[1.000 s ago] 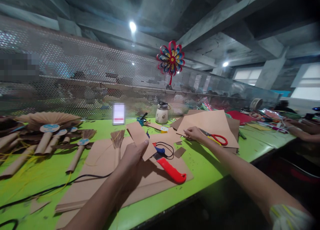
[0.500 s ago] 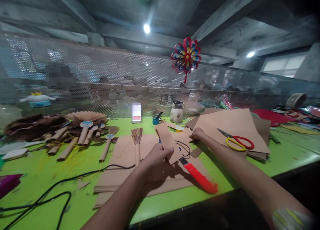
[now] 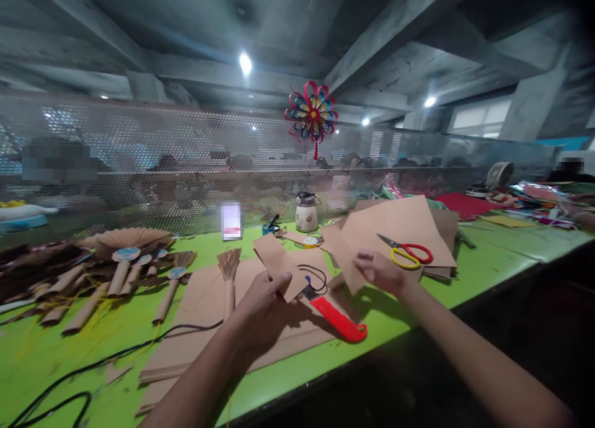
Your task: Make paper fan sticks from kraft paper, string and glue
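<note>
My left hand [image 3: 263, 301] is closed on a strip of brown kraft paper [image 3: 275, 260], held up at an angle above the bench. My right hand [image 3: 379, 271], fingers loosely stretched and apart, hovers in front of brown paper sheets [image 3: 409, 214] with nothing visible in it. Just beyond it lie scissors [image 3: 405, 254] with one red and one yellow handle. A red-handled tool [image 3: 339, 319] with a dark end rests on stacked brown sheets [image 3: 171, 353], beside a loop of black cord [image 3: 320, 276]. Left of my left hand is a small brown paper broom [image 3: 229, 270].
Finished paper fans and brooms [image 3: 125, 257] are piled at the left. A black cable [image 3: 134, 347] crosses the green bench [image 3: 260, 391]. At the back stand a phone [image 3: 231, 222], a blue pot [image 3: 269, 229], yellow tape [image 3: 310, 242] and a bottle [image 3: 305, 214] before a perforated screen [image 3: 199, 142].
My right hand has come back from the paper's far edge toward the scissors, its fingers now apart. My left hand still holds the paper strip. The view has turned to the right.
</note>
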Demonstrator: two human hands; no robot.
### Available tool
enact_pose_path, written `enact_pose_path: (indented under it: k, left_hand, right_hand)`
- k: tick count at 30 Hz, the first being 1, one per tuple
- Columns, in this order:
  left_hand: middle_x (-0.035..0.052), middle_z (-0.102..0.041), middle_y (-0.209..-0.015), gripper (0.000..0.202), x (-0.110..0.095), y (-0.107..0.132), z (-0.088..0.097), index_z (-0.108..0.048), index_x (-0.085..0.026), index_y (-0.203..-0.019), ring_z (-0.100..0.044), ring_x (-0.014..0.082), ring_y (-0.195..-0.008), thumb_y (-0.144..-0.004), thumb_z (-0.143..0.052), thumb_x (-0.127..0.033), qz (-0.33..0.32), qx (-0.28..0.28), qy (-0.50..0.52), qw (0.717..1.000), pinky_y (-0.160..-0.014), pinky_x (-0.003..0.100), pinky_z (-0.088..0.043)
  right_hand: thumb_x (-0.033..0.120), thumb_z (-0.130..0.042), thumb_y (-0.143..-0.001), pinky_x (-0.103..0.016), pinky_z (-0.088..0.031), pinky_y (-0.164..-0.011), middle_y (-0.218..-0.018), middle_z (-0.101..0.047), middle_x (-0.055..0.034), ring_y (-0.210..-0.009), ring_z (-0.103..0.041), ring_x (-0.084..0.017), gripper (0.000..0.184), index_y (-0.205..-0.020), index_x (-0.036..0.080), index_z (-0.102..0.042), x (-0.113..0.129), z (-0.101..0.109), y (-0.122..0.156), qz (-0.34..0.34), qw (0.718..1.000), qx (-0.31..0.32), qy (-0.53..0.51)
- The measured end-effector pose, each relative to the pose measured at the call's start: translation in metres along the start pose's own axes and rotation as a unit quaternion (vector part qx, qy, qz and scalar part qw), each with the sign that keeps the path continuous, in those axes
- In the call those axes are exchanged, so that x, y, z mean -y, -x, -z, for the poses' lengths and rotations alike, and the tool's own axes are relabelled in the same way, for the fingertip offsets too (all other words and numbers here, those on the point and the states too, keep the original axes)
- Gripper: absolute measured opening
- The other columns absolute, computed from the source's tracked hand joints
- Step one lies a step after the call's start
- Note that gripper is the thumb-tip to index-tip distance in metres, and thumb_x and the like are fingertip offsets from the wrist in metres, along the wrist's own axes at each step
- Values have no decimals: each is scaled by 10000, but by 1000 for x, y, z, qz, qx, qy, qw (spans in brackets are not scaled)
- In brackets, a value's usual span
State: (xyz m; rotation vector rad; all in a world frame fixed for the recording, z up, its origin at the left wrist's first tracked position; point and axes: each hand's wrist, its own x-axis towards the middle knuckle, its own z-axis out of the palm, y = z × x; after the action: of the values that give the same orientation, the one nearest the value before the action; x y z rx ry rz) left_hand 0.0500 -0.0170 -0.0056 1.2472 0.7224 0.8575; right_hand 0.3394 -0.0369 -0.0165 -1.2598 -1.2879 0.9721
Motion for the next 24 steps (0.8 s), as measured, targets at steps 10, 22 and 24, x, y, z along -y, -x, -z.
enact_pose_path:
  k: [10,22,24]
  left_hand:
    - [44,-632,-567,313,-21,-7,14,-632,-107,-760,-540,139,-441,-694,-725,-399,-9,-59,8,998,-428,235,-399]
    - [184,-619,-1197,686,-11,-25,20,-437,-151,-1311,-654,267,-969,-728,-735,-354,-28,-12,18,999,-791,364,-534]
    - [174,-676,-1059,636,-10,-27,23,-517,-106,-1218,-673,244,-874,-694,-753,-379,-18,-16,2,1000,-752,340,-534]
  right_hand:
    - [338,-771,-615,-244,-374,-549,-594,-542,29,-586,-476,-125,206,-577,198,-625,-2,-92,50,38,985,167,13]
    - [351,-829,-521,-196,-322,-441,-525,-457,52,-438,-328,-44,367,-574,154,-524,-7,-17,16,-34,987,-36,-151]
    - [339,-823,-522,-191,-255,-414,-512,-430,65,-418,-253,-28,355,-570,152,-524,-11,-7,15,-45,990,-32,-130]
